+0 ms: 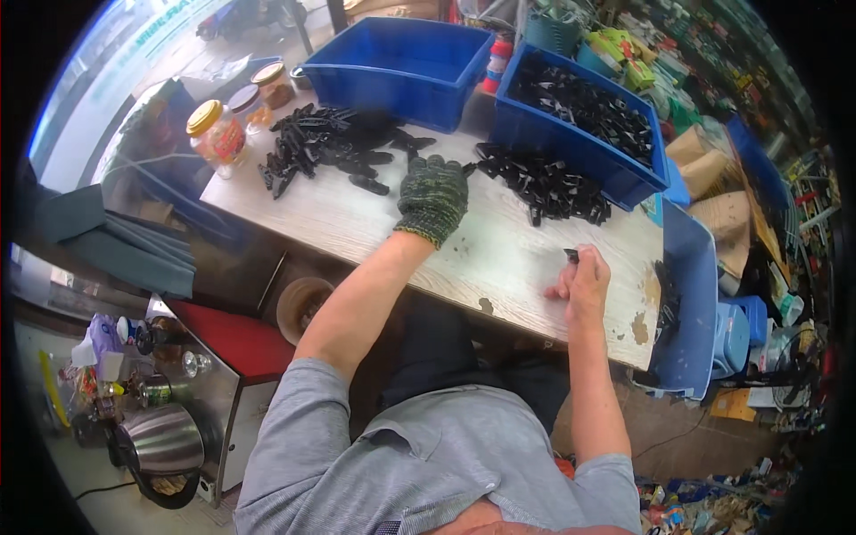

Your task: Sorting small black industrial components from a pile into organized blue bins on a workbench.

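My left hand [432, 198], in a dark green knitted glove, is over the far middle of the white table [357, 218]. Its fingers curl away from me, and a dark tip shows at the glove's right edge; what they grip is hidden. Just beyond it, to the left, lies a loose pile of black elongated plastic parts [299, 147]. A second pile of small black parts [557, 192] lies to its right. My bare right hand [584, 283], above the table's right side, pinches a small black plastic part [572, 256] between thumb and fingers.
Behind the piles stand a blue bin [383, 85] and another blue bin [571, 143] full of black parts. Lidded jars [217, 138] stand at the far left. A lighter blue tub [691, 303] adjoins the table's right edge. A metal kettle [165, 437] is at lower left.
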Tool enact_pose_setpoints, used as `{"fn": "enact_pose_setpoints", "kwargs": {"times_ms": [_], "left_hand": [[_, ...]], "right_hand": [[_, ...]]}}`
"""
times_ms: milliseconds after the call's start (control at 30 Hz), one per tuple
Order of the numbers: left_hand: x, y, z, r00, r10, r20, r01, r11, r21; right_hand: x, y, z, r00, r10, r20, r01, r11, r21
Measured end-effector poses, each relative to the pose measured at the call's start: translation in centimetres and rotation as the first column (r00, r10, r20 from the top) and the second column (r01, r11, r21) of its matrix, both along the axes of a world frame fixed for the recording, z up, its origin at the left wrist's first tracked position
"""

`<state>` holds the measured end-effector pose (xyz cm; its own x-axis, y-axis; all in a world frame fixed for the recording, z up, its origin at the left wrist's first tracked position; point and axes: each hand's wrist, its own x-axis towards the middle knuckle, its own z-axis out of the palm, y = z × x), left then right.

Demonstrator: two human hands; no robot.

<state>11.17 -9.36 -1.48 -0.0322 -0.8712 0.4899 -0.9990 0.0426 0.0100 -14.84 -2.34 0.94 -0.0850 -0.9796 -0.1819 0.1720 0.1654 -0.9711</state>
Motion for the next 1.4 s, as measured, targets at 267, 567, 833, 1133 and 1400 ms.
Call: {"fn": "enact_pose_setpoints", "kwargs": {"times_ms": [267,567,833,1133,1400], "left_hand": [[-4.0,3.9,0.7,0.846,-0.206,-0.492,0.240,0.971,0.005],[-12.1,8.5,0.8,0.314,-0.393,-0.864,0.503,0.841,-0.199],[-13.7,8.2,0.2,0.350,-0.318,-0.881,0.424,0.892,-0.154],[-16.6,8.2,-1.2,0.236,-0.295,-0.926,0.389,0.902,-0.188],[-12.0,3.7,-1.1,0.685,-0.255,-0.683,0.195,0.967,-0.165]], "right_hand": [[-0.2,0.0,-0.2,0.992,-0.111,0.051,0.110,0.994,0.024],[0.6,0.1,0.9,0.991,-0.131,0.004,0.131,0.991,-0.008],[0.2,0.4,0.0,0.992,-0.117,-0.048,0.110,0.986,-0.122],[-0.8,-0.5,-2.3,0.982,-0.122,-0.142,0.076,0.952,-0.295],[-0.6,0.6,0.7,0.981,-0.172,0.094,0.179,0.981,-0.070]]}}
